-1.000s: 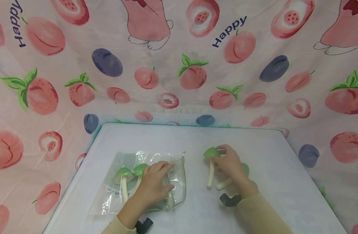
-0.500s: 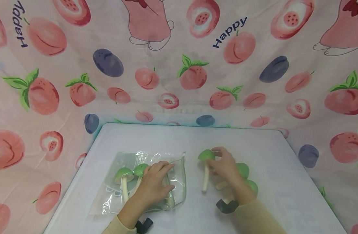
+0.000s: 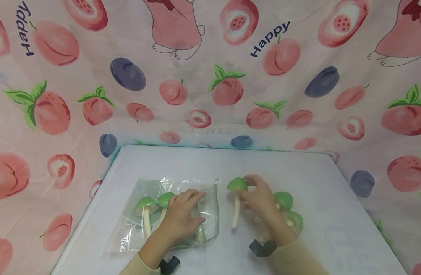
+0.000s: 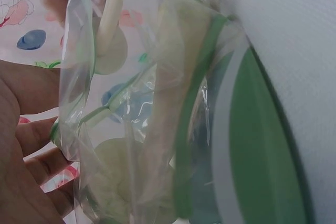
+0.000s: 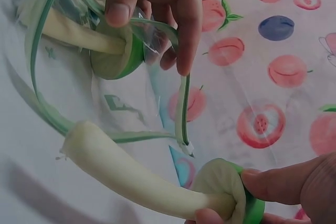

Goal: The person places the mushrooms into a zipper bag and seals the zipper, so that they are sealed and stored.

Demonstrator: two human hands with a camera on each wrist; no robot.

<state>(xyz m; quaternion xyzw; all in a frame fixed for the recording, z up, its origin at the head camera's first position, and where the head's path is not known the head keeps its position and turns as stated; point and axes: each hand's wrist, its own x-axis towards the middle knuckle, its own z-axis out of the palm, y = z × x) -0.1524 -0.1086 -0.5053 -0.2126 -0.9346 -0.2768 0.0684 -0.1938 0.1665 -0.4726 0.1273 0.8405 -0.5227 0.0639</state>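
Note:
My left hand (image 3: 183, 215) holds the mouth edge of a clear zip bag (image 3: 209, 214) with green trim. Its fingers are along the zip strip (image 5: 184, 108), and the mouth gapes in the right wrist view. Inside the bag lie several mushrooms with green caps, one mushroom (image 3: 146, 206) at the left; my left hand partly covers the others. To the right of the bag, my right hand (image 3: 260, 194) pinches another green-capped mushroom (image 3: 237, 186) by its cap. That mushroom's pale stem (image 5: 131, 174) points at the bag's mouth, apart from it.
Beneath and beside my right forearm lie more mushrooms, with one green cap (image 3: 284, 200) and another green cap (image 3: 295, 222) showing. All rest on a white table (image 3: 334, 198). A pink fruit-print cloth (image 3: 203, 95) hangs behind and at both sides.
My right hand has moved left and slightly nearer with the mushroom, toward the bag. More of the mushrooms behind it now shows. My left hand and the bag have stayed put.

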